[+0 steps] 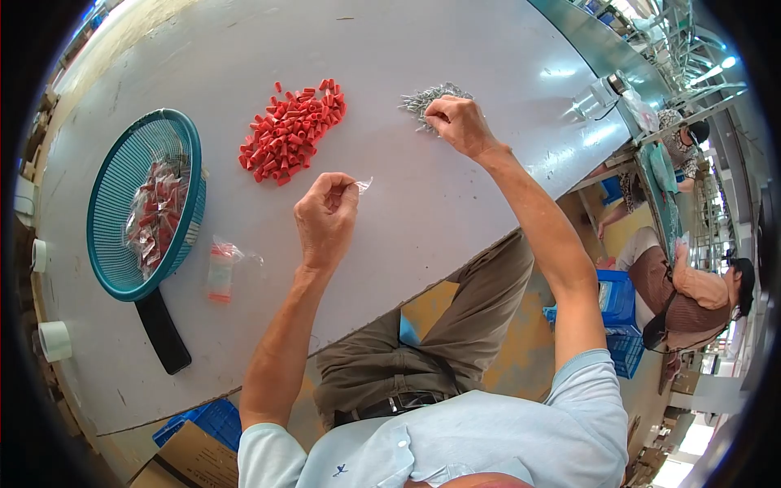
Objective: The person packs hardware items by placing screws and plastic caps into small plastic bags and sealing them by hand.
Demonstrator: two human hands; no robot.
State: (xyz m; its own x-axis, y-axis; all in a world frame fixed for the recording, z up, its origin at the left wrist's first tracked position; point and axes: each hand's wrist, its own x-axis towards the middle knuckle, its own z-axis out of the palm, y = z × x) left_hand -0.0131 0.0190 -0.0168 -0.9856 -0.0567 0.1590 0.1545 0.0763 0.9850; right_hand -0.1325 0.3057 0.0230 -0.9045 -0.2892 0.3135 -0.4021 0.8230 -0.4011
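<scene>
Between the thumb and fingers of my left hand (327, 218) is a small clear plastic bag (365, 185), held above the table. My right hand (460, 124) is at the pile of small grey metal screws (423, 101), its fingertips pinched together; whatever is between them is too small to make out. Left of the screws lies a heap of red plastic cones (291, 132). A teal mesh basket (195, 175) at the left holds clear bags with red pieces inside. One clear packet (220, 272) with red at its lower end lies between the basket and my left forearm.
A black strap-like object (163, 332) lies below the basket on the grey table (390, 41). Rolls of tape (54, 342) stand at the left edge. A clear bottle (598, 96) is at the far right. Two people (691, 297) sit beyond, near blue crates (617, 302).
</scene>
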